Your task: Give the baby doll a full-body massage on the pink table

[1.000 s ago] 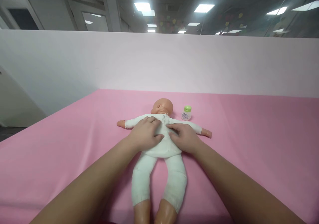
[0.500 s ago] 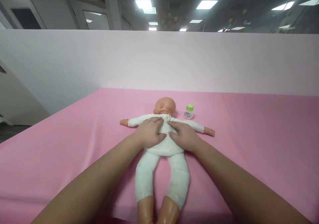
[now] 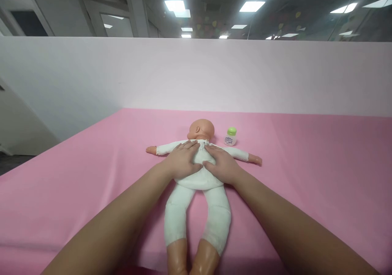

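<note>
A baby doll with a white cloth body lies face down on the pink cover, its head turned to the left and its arms stretched out sideways. My left hand rests flat on the left side of its back, fingers extended toward the shoulder. On the right side of the back lies my right hand, also flat with fingers stretched out. Both thumbs point inward and nearly meet at the middle of the back. The doll's feet run out of view at the bottom edge.
A small clear bottle with a green cap stands beyond the doll's right arm. The pink cover spreads over the table up to a white wall. Glass panels and ceiling lights show above the wall.
The whole view has shifted slightly, so things appear a little further left. Both hands stay on the doll's back, with their fingers a bit higher toward the shoulders.
</note>
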Motion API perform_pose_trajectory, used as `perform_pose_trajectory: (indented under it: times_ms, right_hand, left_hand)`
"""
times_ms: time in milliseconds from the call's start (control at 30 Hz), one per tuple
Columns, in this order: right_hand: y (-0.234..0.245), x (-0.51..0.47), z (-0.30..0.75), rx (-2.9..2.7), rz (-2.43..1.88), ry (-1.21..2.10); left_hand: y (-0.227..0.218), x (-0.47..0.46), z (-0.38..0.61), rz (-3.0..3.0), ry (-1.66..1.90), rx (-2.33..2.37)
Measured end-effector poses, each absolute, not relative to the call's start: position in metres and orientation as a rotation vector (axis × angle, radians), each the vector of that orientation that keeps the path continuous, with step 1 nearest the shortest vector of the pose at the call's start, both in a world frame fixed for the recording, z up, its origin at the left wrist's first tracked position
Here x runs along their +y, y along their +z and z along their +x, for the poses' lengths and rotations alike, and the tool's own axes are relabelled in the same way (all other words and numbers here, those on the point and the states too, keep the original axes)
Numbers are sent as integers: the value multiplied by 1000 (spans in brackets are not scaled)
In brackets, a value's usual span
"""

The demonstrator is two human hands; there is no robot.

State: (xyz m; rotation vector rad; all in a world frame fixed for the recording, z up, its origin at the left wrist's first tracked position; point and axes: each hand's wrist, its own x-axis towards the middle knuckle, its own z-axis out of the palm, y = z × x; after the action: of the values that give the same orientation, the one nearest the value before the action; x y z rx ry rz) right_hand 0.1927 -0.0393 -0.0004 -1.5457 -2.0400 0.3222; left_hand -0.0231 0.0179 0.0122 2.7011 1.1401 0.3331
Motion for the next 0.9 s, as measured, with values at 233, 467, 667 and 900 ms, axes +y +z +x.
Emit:
perform_pose_trajectory:
  times_ms: [233, 467, 667, 900]
  right_hand:
    - [4, -43, 196, -2054, -1480, 307]
    - [-9, -33, 201, -1936, -1574, 155]
    - [-8, -25, 196, -2044, -1648, 292]
    - [2, -33, 210, -1804, -1665, 323]
  left_hand:
    - [24, 14, -24, 2692, 361, 1156]
    - [20, 14, -27, 2611, 387, 1213]
    - [14, 22, -25, 2537, 403, 1117]
    - [17, 18, -28, 2257, 897, 1259]
